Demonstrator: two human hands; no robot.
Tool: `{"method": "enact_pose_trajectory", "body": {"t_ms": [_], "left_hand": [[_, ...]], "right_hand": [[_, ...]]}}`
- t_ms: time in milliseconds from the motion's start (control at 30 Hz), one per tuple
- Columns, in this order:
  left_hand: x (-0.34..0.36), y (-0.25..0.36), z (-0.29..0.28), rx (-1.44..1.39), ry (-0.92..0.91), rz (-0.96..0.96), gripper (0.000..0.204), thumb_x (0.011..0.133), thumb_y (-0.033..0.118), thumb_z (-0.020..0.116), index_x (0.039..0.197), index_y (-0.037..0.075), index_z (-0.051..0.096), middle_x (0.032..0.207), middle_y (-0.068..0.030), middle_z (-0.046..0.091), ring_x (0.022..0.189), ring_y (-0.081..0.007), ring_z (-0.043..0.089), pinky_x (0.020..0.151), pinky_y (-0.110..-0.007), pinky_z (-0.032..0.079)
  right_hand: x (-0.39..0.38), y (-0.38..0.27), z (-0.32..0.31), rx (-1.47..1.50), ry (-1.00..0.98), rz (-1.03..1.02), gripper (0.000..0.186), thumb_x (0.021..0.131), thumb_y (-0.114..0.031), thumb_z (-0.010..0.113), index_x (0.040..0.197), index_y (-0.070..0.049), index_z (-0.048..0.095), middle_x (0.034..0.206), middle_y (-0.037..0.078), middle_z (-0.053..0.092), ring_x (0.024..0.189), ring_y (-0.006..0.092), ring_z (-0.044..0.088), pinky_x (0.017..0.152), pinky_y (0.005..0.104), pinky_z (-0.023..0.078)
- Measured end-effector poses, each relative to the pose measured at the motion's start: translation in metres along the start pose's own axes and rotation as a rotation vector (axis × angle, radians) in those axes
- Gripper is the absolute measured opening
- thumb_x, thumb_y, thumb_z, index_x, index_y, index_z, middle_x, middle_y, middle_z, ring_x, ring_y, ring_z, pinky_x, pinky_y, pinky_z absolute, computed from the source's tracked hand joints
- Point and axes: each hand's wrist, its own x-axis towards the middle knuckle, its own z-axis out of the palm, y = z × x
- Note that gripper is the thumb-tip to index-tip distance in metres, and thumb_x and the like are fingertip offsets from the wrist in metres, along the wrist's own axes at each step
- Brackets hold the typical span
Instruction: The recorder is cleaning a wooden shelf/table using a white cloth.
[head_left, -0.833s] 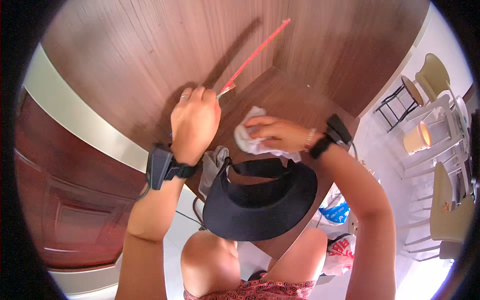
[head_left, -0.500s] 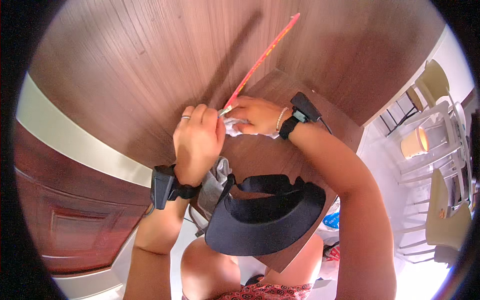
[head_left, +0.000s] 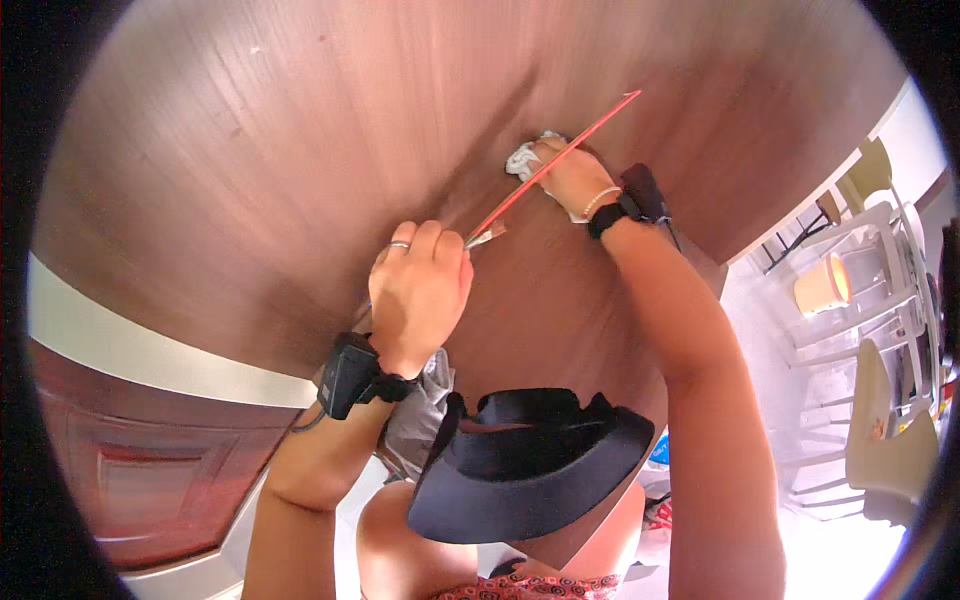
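Note:
A long, thin red strip (head_left: 585,135), perhaps a flat piece seen edge-on, slants up and right from my left hand (head_left: 420,290). Closed fingers hold its lower end together with a small brush (head_left: 487,235), whose light bristles poke out beside the strip. What lies inside the fist is hidden. Farther away and to the right, my right hand (head_left: 575,178) is closed on a crumpled white cloth or tissue (head_left: 522,160), against the brown wood-grain surface (head_left: 300,150). The strip passes in front of part of this hand.
A black visor (head_left: 530,490) lies close to me, beside a grey cloth (head_left: 420,420). A dark red panelled door (head_left: 160,480) stands at left. Pale chairs (head_left: 875,430) and a cream bucket (head_left: 825,285) are on the right.
My right hand has moved away and to the right with the white cloth, leaving my left hand. The left hand shifted slightly right and nearer; the red strip tilted lower, and the brush bristles now show.

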Motion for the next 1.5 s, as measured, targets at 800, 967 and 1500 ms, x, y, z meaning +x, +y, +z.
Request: {"method": "enact_pose_trajectory", "body": {"t_ms": [800,967,1500], "left_hand": [[-0.013,-0.004,0.002,-0.039,0.096,0.085,0.015,0.081,0.004,0.071,0.085,0.001,0.057,0.091,-0.0185,0.06,0.086,-0.0403,0.059,0.073,-0.049,0.052],[-0.018,-0.015,-0.004,-0.022,0.1,0.05,0.015,0.082,0.005,0.071,0.087,0.0,0.058,0.094,-0.0195,0.062,0.088,-0.0407,0.06,0.075,-0.048,0.052],[-0.014,-0.008,-0.011,-0.063,0.222,0.086,0.016,0.08,0.004,0.072,0.083,0.002,0.056,0.088,-0.016,0.058,0.081,-0.0373,0.058,0.069,-0.047,0.05]], "right_hand": [[-0.219,0.023,-0.066,-0.401,0.028,0.572,0.018,0.094,-0.024,0.058,0.099,-0.009,0.066,0.106,0.012,0.065,0.096,0.0314,0.07,0.068,0.0422,0.062],[-0.272,0.038,-0.112,-0.384,-0.241,0.73,0.015,0.093,-0.023,0.059,0.097,-0.011,0.066,0.101,0.013,0.065,0.093,0.0319,0.07,0.073,0.0448,0.06],[-0.252,-0.02,-0.167,0.558,0.457,0.9,0.037,0.102,-0.036,0.061,0.091,0.0,0.065,0.066,0.006,0.058,0.061,0.0117,0.054,0.055,0.0333,0.044]]}}
